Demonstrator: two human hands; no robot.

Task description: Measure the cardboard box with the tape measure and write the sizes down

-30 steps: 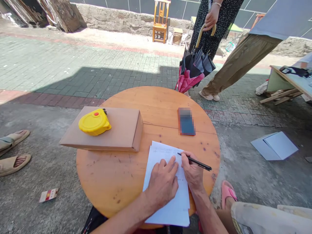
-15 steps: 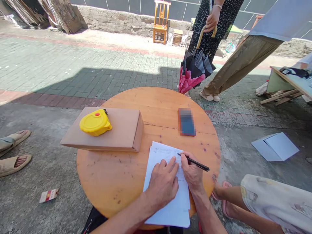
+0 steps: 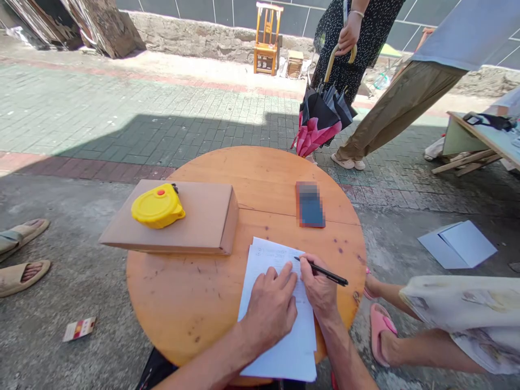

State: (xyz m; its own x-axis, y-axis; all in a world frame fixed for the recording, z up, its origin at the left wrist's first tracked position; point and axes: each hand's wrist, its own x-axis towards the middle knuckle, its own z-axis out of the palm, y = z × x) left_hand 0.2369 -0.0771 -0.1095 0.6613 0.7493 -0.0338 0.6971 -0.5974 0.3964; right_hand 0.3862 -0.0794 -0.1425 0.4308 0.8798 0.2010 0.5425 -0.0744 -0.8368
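White paper sheets [image 3: 280,346] with lines of handwriting lie at the near side of the round wooden table [image 3: 195,309]. My left hand [image 3: 271,300] rests flat on the paper, its fingers stretched out and pressing it down. A black pen [image 3: 331,275] is pinched in my right hand [image 3: 320,287], its tip on or close to the sheet near the upper lines. Left of the paper is a closed cardboard box [image 3: 203,216] with a yellow tape measure [image 3: 157,207] lying on top. A phone [image 3: 311,206], blurred out, lies beyond my right hand.
Past the table stand two people, one holding a folded pink and black umbrella [image 3: 319,122]. Another person's legs and pink slipper [image 3: 381,336] are close on the right. A folded white card [image 3: 457,245] and a small packet [image 3: 79,329] lie on the ground. A wooden chair [image 3: 267,40] stands by the wall.
The person at the right has shifted their legs, bringing a pink slipper into fuller view. The umbrella has swung slightly left. My hands, the pen and the paper have barely moved.
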